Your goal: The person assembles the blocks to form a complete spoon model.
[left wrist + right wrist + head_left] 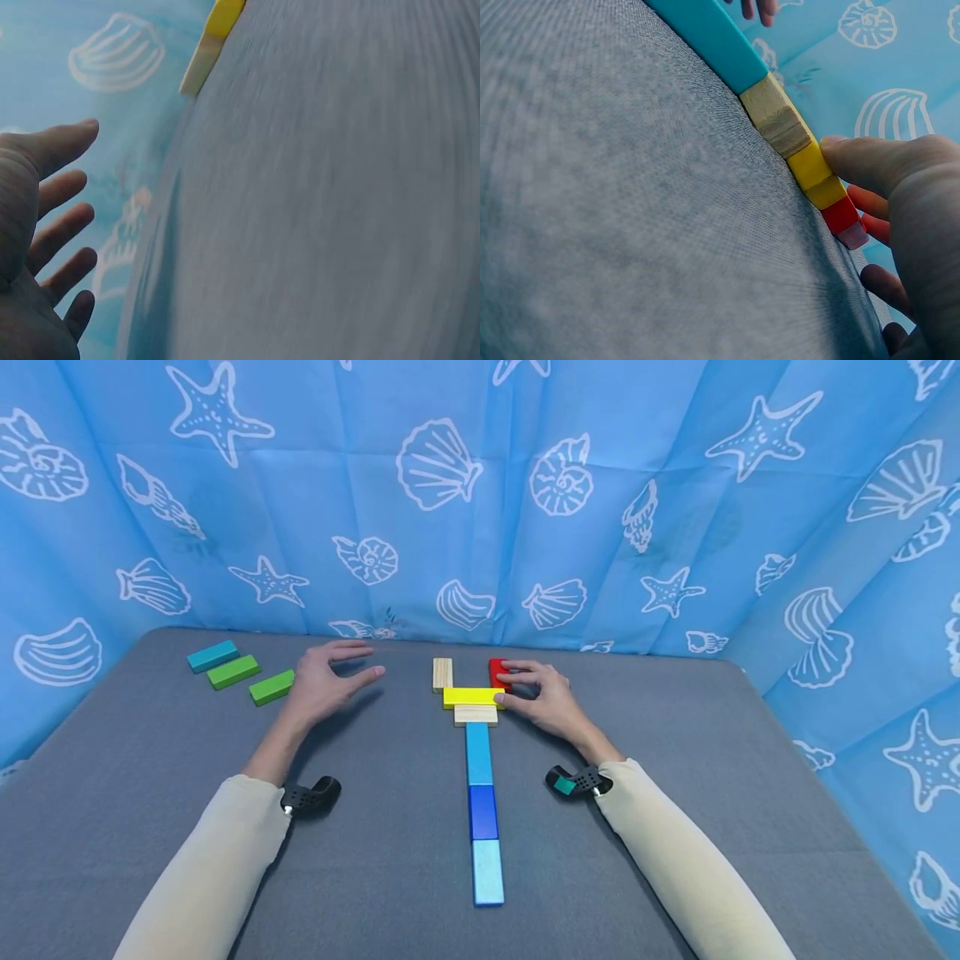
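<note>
My right hand [551,702] lies over the far right end of a block figure. Its thumb touches the right end of a yellow block [468,697], while its fingertips rest at a red block [497,672] behind. A plain wooden block [442,673] stands out from the yellow block's left end. Another wooden block [476,717] lies crosswise in front of the yellow one. From it a light blue block [478,752], a dark blue block [483,812] and a pale blue block [488,872] run toward me. My left hand [322,683] hovers left of the figure, fingers spread, holding nothing.
At the table's far left lie a teal block [212,656] and two green blocks, one [233,672] beside it and another [271,687] close to my left hand. A blue shell-patterned curtain [480,527] hangs behind the grey table [390,877].
</note>
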Motion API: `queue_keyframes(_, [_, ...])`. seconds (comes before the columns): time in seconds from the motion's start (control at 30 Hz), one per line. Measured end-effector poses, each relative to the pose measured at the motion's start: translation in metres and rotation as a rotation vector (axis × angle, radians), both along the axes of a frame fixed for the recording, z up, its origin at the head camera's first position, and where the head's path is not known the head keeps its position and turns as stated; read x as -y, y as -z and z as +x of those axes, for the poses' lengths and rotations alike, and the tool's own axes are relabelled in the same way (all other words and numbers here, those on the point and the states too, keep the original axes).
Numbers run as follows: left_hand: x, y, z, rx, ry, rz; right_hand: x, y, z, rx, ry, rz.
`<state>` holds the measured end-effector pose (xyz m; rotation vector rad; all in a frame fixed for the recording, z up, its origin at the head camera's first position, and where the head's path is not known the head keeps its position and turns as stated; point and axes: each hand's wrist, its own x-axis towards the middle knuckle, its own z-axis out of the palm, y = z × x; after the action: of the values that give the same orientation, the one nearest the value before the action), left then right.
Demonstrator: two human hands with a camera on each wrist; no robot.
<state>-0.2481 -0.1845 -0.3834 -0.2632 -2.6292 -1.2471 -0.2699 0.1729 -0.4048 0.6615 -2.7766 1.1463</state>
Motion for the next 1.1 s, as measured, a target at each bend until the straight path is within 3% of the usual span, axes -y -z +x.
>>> queue_keyframes(0.4, [0.061, -0.004, 0.023, 0.062, -0.153, -0.044, 0.001, 0.001, -0.001, -0.010, -0.013, -0.001])
queue_keyframes(0.63, [0.090, -0.001, 0.035, 0.072, -0.197, -0.030, 0.001, 0.002, -0.002, -0.012, -0.013, -0.001])
queue_keyframes(1.1, [0.099, 0.010, 0.034, 0.061, -0.220, -0.095, 0.000, 0.000, 0.000, 0.004, -0.004, 0.003])
